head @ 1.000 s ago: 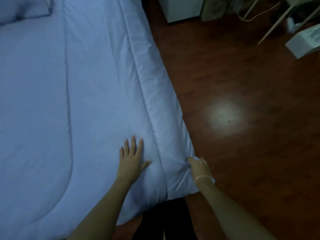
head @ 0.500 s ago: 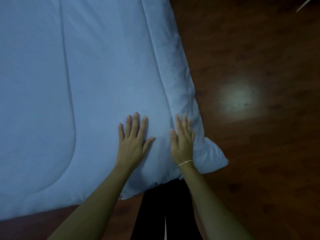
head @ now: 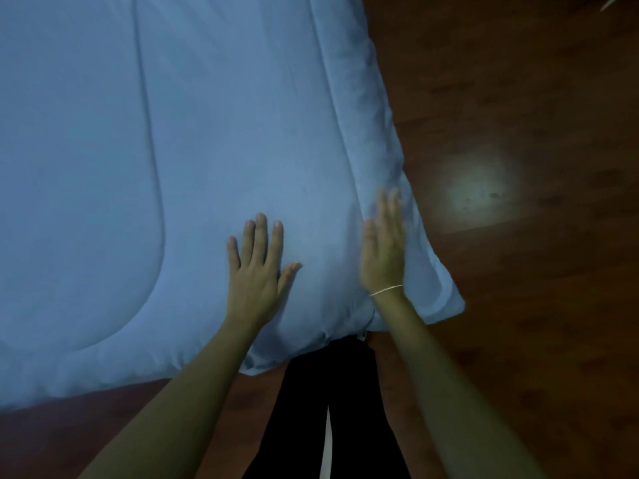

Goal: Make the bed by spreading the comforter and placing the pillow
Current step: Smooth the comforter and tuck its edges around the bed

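Observation:
A pale blue quilted comforter (head: 193,140) lies spread flat over the bed and fills the upper left of the view. Its near right corner (head: 446,299) hangs off toward the floor. My left hand (head: 257,271) rests flat on the comforter near the foot edge, fingers apart and holding nothing. My right hand (head: 383,250) lies flat on the comforter's right border, blurred by motion, fingers pointing away from me. A thin band circles that wrist. No pillow is in view.
Dark wooden floor (head: 536,305) runs along the right side and below the bed's foot edge, with a bright light patch (head: 480,191) on it. My dark-trousered legs (head: 328,409) stand at the bed's corner.
My right hand let go of the pinched comforter corner and moved up onto the border, now flat. The view tilted down, so the pillow and furniture left the frame. My left hand stayed flat.

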Demonstrator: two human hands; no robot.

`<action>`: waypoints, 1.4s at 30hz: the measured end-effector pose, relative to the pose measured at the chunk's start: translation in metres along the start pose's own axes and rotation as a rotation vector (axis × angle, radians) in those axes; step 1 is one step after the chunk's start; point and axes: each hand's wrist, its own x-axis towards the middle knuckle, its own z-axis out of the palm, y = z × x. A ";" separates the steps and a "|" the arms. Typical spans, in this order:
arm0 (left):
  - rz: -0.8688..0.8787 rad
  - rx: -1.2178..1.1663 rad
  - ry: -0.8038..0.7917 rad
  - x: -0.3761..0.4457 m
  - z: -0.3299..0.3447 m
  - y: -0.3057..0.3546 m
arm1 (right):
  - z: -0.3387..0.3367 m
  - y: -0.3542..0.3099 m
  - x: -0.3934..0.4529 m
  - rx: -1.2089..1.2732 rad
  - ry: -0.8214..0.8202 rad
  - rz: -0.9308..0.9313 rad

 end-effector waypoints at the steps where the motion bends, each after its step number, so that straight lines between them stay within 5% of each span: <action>1: -0.016 0.001 0.002 -0.005 0.001 -0.002 | 0.011 -0.006 -0.008 -0.041 -0.069 -0.072; 4: -0.045 -0.009 0.001 -0.020 0.003 -0.008 | 0.030 0.023 -0.028 -0.185 -0.100 -0.092; 7: -0.061 -0.024 -0.016 -0.031 0.003 -0.009 | 0.023 0.057 -0.035 -0.034 -0.055 0.308; 9: -0.073 -0.045 -0.030 -0.032 -0.002 -0.009 | 0.008 0.063 -0.032 -0.073 -0.170 0.493; 13: -0.108 -0.115 -0.140 -0.029 -0.024 -0.008 | -0.042 0.047 -0.030 -0.342 -0.348 0.554; 18: -0.179 -0.203 -0.232 -0.021 -0.063 -0.009 | -0.086 -0.002 -0.032 -0.407 -0.366 0.488; 27: -0.226 -0.142 0.019 0.042 -0.146 0.018 | -0.127 -0.069 0.037 -0.426 -0.419 0.242; 42: -0.462 -0.200 0.190 0.104 -0.230 0.176 | -0.273 -0.054 0.175 -0.443 -0.447 -0.107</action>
